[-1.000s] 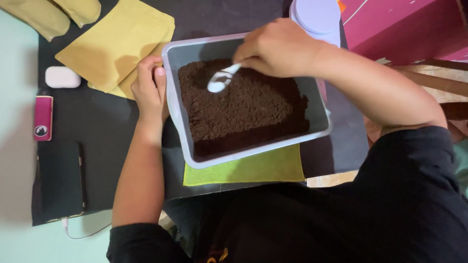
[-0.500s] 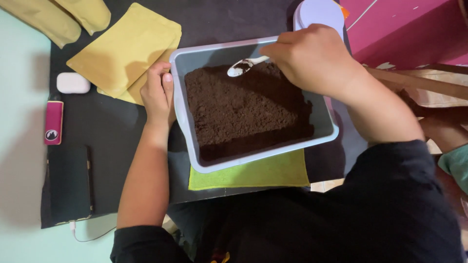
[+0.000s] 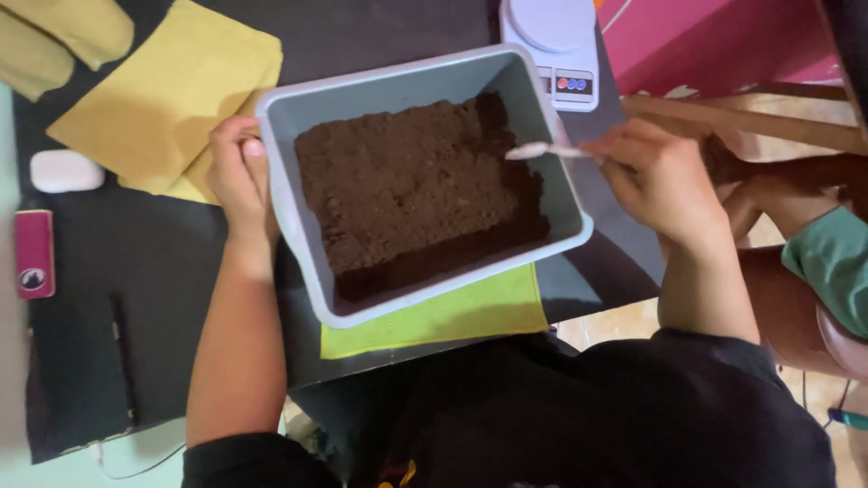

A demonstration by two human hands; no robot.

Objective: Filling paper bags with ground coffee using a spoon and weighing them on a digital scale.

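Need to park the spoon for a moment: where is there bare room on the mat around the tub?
Freest is the black mat left of the left hand, between the yellow cloth, the pink device and the dark flat thing. A smaller strip lies above the grey tub, beside the white scale. Crowded: around the right hand and spoon.

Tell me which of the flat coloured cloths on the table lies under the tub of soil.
The lime-green cloth, sticking out from beneath the grey tub at the near edge. The mustard-yellow cloth lies beside the tub, by the left hand.
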